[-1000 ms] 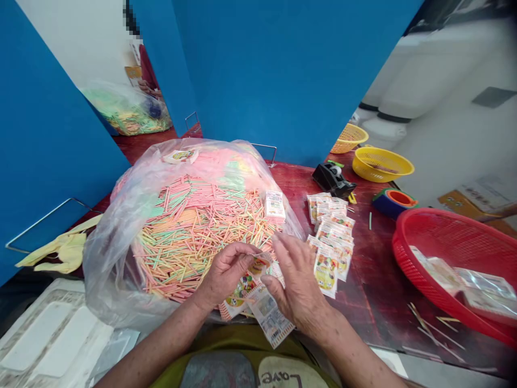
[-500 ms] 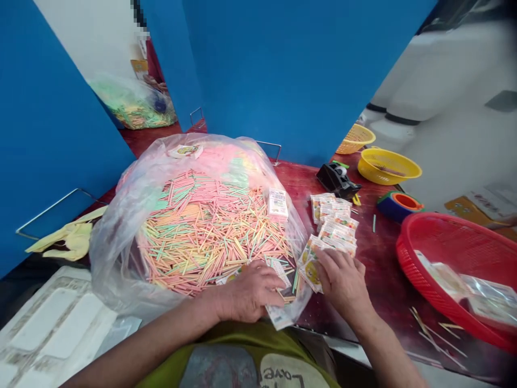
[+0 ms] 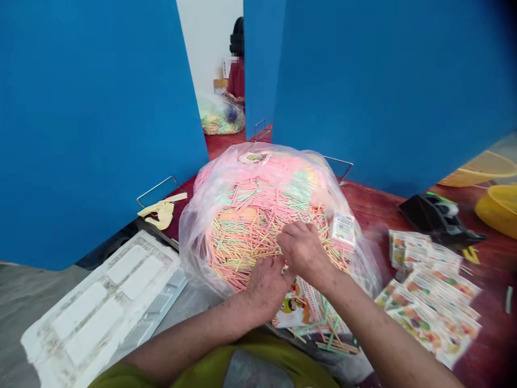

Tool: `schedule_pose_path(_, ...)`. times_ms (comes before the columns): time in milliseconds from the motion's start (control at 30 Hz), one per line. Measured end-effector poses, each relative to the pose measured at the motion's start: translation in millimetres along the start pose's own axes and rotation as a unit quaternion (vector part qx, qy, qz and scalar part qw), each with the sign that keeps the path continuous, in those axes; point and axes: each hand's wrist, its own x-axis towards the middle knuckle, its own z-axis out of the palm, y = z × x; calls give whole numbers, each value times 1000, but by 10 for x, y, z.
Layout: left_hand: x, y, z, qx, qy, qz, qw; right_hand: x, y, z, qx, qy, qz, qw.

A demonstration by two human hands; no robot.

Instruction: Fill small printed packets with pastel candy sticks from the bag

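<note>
A big clear plastic bag (image 3: 194, 237) heaped with thin coloured sticks (image 3: 242, 226) stands on the red table in front of me. Both my hands are at its near edge. My left hand (image 3: 269, 283) is closed over a printed packet (image 3: 291, 310) that sticks out below it. My right hand (image 3: 302, 250) rests just beyond it, fingers curled down into the sticks and pinching some. A small printed packet (image 3: 343, 229) lies on the heap to the right of my right hand. A spread of similar packets (image 3: 428, 291) lies on the table at right.
Blue partitions (image 3: 100, 118) wall the table at the back and left. A black tape dispenser (image 3: 436, 215) and yellow baskets (image 3: 501, 207) sit at right. A white moulded tray (image 3: 105, 302) lies at left, a yellow cloth (image 3: 161, 211) behind it. Another person (image 3: 237, 75) sits beyond the gap.
My right hand left the packets on the table and came onto the stick heap beside my left hand. The view has swung left, so the red basket is out of sight.
</note>
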Motion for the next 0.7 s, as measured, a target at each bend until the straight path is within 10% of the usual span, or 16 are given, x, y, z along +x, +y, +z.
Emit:
schedule_pose_path(200, -80, -173, 15, 13, 12, 124, 992, 790, -146, 185, -34, -161, -31, 986)
schedule_pose_path(367, -68, -211, 70, 14, 34, 130, 991, 781, -147, 247, -25, -244, -67, 967)
schedule_pose_path(700, -68, -225, 125, -4, 25, 125, 992, 520, -105, 372, -69, -105, -126, 984)
